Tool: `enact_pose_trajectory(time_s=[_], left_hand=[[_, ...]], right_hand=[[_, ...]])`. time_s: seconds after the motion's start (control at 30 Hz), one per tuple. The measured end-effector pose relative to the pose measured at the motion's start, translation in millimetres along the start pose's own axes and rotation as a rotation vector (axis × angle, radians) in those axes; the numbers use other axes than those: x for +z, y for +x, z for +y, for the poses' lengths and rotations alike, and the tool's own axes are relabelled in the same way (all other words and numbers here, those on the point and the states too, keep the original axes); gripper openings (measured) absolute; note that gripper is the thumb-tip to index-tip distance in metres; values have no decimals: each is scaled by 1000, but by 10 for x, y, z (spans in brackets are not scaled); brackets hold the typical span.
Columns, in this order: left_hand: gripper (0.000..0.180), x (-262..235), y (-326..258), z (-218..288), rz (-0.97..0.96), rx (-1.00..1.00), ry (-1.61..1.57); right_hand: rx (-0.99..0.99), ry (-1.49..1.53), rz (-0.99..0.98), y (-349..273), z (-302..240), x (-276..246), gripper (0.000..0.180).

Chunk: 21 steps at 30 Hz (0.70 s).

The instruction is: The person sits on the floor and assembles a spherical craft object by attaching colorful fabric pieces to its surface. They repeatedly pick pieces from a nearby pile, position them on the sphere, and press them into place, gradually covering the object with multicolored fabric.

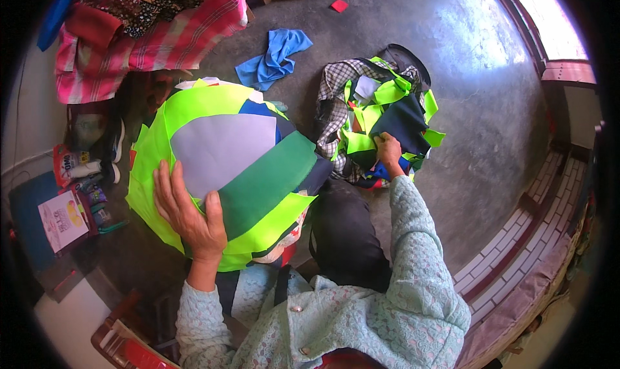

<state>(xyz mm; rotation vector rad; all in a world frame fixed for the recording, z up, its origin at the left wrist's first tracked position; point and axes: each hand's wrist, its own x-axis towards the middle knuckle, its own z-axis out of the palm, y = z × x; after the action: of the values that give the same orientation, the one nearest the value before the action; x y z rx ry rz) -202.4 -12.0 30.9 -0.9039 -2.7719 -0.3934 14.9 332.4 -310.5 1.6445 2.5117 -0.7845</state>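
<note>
Left of centre in the frame sits a large rounded heap of cut cloth [223,168], topped by a broad grey panel [223,133] and a green strip [268,185], with lime pieces [150,175] fanned about its edge. The left grip [190,220] is spread wide, thumb apart from the fingers, its palm side against the near left flank and closed round nothing. Right of centre, a smaller heap of scraps [361,120] lies within checked cloth [337,88]; there the right grip [389,152] has its fingers drawn together at the lower edge of a dark piece [400,123], though whether the cloth is pinched cannot be told. Each piece should prove light, limp and hard to damage, the lime ones perhaps somewhat crisper, since their corners stand out; the large heap as a whole is probably bulky and apt to slide apart layer by layer. A single piece is best taken by a free corner, between thumb and fingertips; the large heap calls for broad support from beneath, with a flat palm steadying its side
</note>
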Motion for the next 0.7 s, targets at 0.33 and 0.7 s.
enact_pose_trajectory(time_s=[0.33,0.7], left_hand=[[59,-3,-32,-8,48,0,1],[60,32,-102,-31,128,-39,77]], right_hand=[[-157,452,422,94,213,-725,20],[-316,1139,433,-32,-682,-2960,14]])
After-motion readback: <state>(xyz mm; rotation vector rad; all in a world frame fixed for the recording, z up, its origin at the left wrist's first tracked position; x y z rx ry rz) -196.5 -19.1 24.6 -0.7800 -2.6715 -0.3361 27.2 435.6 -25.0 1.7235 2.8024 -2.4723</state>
